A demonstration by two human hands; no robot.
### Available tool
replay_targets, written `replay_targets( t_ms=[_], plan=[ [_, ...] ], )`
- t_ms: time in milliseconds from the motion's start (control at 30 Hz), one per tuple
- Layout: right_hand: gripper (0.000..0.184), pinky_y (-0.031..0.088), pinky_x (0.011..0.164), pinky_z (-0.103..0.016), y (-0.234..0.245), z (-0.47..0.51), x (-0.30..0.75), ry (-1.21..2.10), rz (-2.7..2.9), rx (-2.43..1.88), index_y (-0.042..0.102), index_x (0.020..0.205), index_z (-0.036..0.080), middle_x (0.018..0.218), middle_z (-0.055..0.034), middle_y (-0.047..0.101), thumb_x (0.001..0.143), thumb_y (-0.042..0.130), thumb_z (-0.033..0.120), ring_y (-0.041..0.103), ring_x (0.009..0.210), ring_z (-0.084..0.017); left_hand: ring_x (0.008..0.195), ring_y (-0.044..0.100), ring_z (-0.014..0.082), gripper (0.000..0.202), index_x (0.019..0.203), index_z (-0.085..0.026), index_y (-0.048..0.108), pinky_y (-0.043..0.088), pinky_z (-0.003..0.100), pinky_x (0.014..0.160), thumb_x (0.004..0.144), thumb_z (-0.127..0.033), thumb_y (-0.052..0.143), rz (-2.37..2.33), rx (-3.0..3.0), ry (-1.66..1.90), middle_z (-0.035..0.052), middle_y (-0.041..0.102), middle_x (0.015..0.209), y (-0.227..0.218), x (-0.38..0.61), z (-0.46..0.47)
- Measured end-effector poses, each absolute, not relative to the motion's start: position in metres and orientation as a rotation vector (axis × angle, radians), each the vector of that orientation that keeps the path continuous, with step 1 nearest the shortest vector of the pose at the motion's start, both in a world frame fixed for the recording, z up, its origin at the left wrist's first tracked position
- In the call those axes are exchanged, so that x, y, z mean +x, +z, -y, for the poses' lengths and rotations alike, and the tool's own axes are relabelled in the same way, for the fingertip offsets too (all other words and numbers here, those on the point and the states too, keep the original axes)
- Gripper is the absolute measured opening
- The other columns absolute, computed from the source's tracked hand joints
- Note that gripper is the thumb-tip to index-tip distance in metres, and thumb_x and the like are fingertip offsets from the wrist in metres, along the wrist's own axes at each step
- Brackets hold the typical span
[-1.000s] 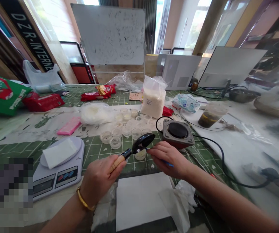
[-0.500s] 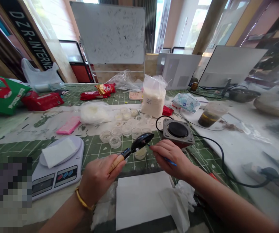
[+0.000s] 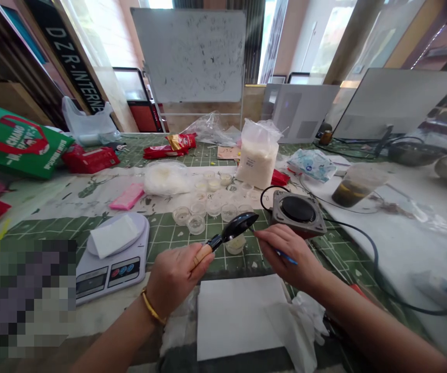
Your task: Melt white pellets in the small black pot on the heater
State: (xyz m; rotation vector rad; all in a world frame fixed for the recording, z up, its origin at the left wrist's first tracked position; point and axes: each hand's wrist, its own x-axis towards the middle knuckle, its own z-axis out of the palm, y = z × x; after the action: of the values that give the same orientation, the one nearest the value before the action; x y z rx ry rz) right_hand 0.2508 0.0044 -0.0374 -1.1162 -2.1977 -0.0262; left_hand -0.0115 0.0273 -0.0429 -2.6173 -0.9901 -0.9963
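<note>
My left hand (image 3: 176, 269) is closed round the wooden handle of a small black frying pan (image 3: 241, 225), held tilted above the table. In my right hand (image 3: 287, 254), the fingers pinch a thin blue stick (image 3: 286, 257); its front end is hidden or too small to make out near the pan's rim. Below the pan stands a small clear cup (image 3: 235, 245) with pale contents. Several more clear cups (image 3: 196, 224) are grouped behind it. A small electric hot plate (image 3: 299, 209) sits beyond my right hand, apart from the pan.
White paper (image 3: 239, 318) lies in front of me, with crumpled tissue (image 3: 299, 326) at its right. A kitchen scale (image 3: 126, 259) stands at left. Behind the cups are a bag of pale granules (image 3: 257, 160) and a pink packet (image 3: 127, 196). A black cable (image 3: 374, 254) crosses the right side.
The whole view has shifted, so things appear farther right. The stick's front end has drawn back slightly from the pan. Both hands keep their hold.
</note>
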Motion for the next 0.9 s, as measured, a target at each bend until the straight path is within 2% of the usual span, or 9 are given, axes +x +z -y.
replay_targets(
  t_ms=[133,300,433,567,700,833,900],
  plan=[
    [0.018,0.048,0.068,-0.033,-0.0366,-0.0042,0.2504,0.016,2.252,-1.14,0.062,0.096,0.016,0.078,-0.0073,0.066,0.087,0.047,0.013,0.058,0.072,-0.018,0.053,0.061,0.0139,0.013,0.087,-0.016,0.057,0.041,0.026,0.05,0.092,-0.026,0.051,0.97,-2.594,-1.005,0.0,0.066,0.068,-0.042,-0.011,-0.0268],
    [0.018,0.049,0.072,-0.034,-0.0394,-0.0042,0.2499,0.001,2.086,-1.164,0.062,0.1,0.015,0.083,-0.0087,0.067,0.088,0.047,0.014,0.06,0.076,-0.018,0.053,0.062,0.0141,0.015,0.088,-0.015,0.058,0.042,0.026,0.051,0.092,-0.028,0.052,0.973,-2.585,-1.017,0.0003,0.066,0.066,-0.0426,-0.011,-0.0265],
    [0.016,0.05,0.066,-0.029,-0.0403,-0.0031,0.2489,0.148,2.137,-1.156,0.064,0.093,0.017,0.078,-0.0066,0.066,0.088,0.048,0.018,0.061,0.072,-0.017,0.052,0.061,0.014,0.016,0.086,-0.016,0.057,0.041,0.026,0.049,0.093,-0.029,0.051,0.967,-2.565,-1.004,-0.0004,0.066,0.065,-0.0424,-0.0111,-0.0267],
    [0.018,0.051,0.067,-0.029,-0.0387,-0.0026,0.249,0.153,2.026,-1.196,0.064,0.096,0.016,0.08,-0.0072,0.067,0.088,0.048,0.018,0.062,0.073,-0.017,0.052,0.061,0.0137,0.018,0.086,-0.016,0.058,0.041,0.025,0.05,0.093,-0.03,0.05,0.941,-2.582,-1.0,-0.0008,0.065,0.064,-0.0402,-0.0114,-0.0265],
    [0.016,0.052,0.065,-0.028,-0.0378,-0.0037,0.2489,0.218,2.088,-1.2,0.065,0.089,0.018,0.078,-0.0054,0.068,0.086,0.049,0.017,0.063,0.072,-0.016,0.051,0.06,0.0131,0.016,0.085,-0.017,0.058,0.041,0.025,0.05,0.093,-0.028,0.05,0.924,-2.599,-0.979,-0.0021,0.063,0.062,-0.0389,-0.0118,-0.0267],
    [0.018,0.052,0.07,-0.028,-0.037,-0.0051,0.2474,0.312,2.028,-1.135,0.065,0.097,0.017,0.085,-0.0067,0.068,0.088,0.049,0.018,0.064,0.077,-0.016,0.054,0.061,0.0135,0.015,0.086,-0.016,0.058,0.041,0.026,0.051,0.093,-0.028,0.051,0.925,-2.601,-1.002,-0.001,0.065,0.065,-0.0401,-0.0121,-0.0276],
    [0.018,0.052,0.069,-0.028,-0.0367,-0.0055,0.2466,0.345,2.11,-1.129,0.066,0.095,0.017,0.084,-0.0068,0.068,0.087,0.049,0.018,0.064,0.077,-0.016,0.054,0.061,0.0137,0.015,0.087,-0.016,0.058,0.041,0.026,0.051,0.092,-0.028,0.052,0.911,-2.596,-0.994,-0.001,0.064,0.063,-0.0407,-0.0126,-0.0279]
  ],
)
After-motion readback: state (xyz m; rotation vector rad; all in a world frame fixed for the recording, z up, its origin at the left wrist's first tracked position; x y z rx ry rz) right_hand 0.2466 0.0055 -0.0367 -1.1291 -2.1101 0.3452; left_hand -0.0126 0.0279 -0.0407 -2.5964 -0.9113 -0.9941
